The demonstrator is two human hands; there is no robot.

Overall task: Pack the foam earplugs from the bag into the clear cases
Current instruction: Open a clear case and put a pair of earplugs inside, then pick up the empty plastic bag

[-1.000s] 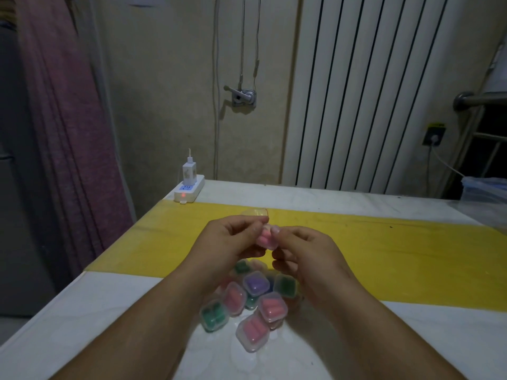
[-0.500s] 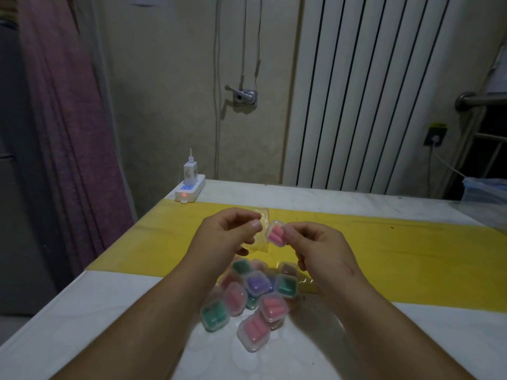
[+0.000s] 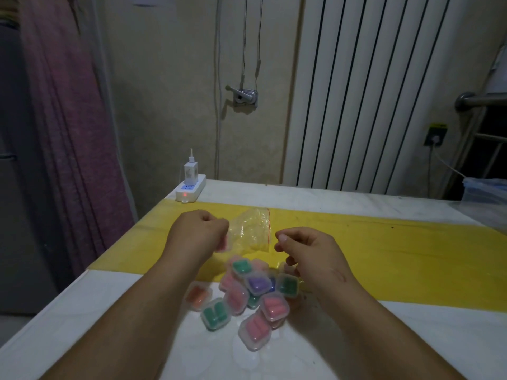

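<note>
Earplugs (image 3: pixel 256 328) in pink, green, purple and orange already sit inside about a dozen clear cases (image 3: pixel 258 283), which lie heaped together on the white surface (image 3: pixel 82 325), just this side of its yellow strip (image 3: pixel 384 256). Every case I can see from here looks filled and closed, so I'd say most of the packing is behind this person. The bag (image 3: pixel 251 231) is held up above the yellow strip, just beyond the heap, crumpled and close to flat. I can make out no plugs in it, though the creased film makes that hard to be sure of. The left hand (image 3: pixel 199 234) is curled into a loose fist at the bag's near corner and seems to pinch it there. A pink blur shows under its fingers, and I can't tell what it is. The right hand (image 3: pixel 304 249) hovers beside the bag's other edge, fingers slackly bent, thumb and forefinger close together with nothing between them. If the bag really is spent, little is left to do. I can't pick out any empty case waiting. At the far corner a power strip (image 3: pixel 190 189) with a charger plugged in shows a red light.
</note>
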